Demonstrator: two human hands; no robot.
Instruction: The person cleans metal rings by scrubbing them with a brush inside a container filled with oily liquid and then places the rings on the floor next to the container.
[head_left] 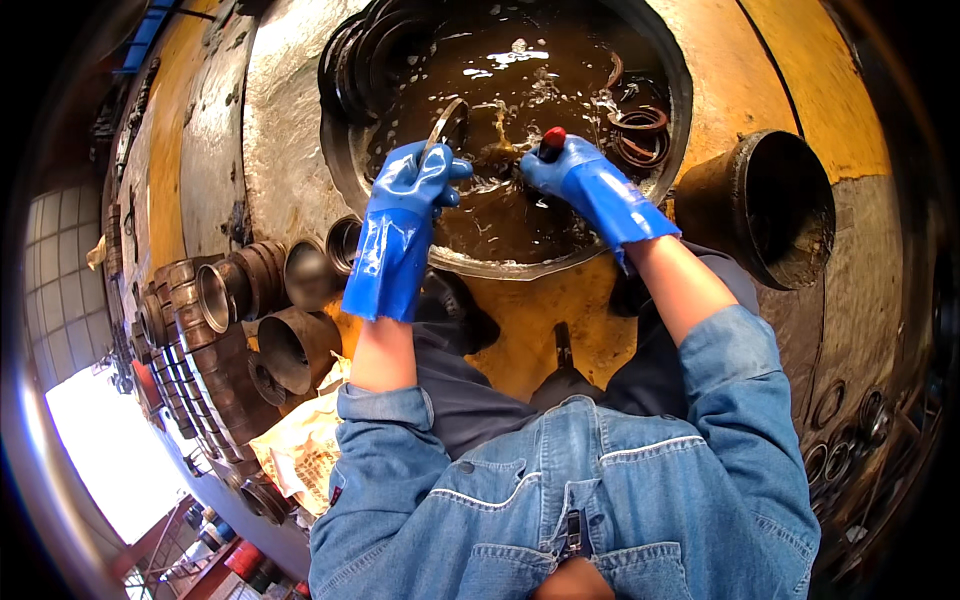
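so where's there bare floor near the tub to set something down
Bare floor shows left of the tub, beyond the metal rings, and at its upper right, beyond the dark cylinder. The lower left is crowded with those rings and a beige crumpled sack.

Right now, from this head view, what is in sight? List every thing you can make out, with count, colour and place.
Tub: 1, dark, top centre, holding brown liquid
Ring: 1, dark with shiny edge, in the left hand
Handle: 1, red and black, in the right hand
Black rings: several, tub's left side
Reddish rings: several, reddish brown, tub's right side
Can: 1, dark brown, right of tub
Metal tubes: many, brown, left
Bag: 1, tan, lower left
Floor rings: several, dark, lower right
Floor: 1, yellow and grey, around tub
Bright opening: 1, white, far left
Jacket: 1, blue, bottom
Trousers: 1 pair, dark, below tub
Hands: 2, blue-gloved, over tub
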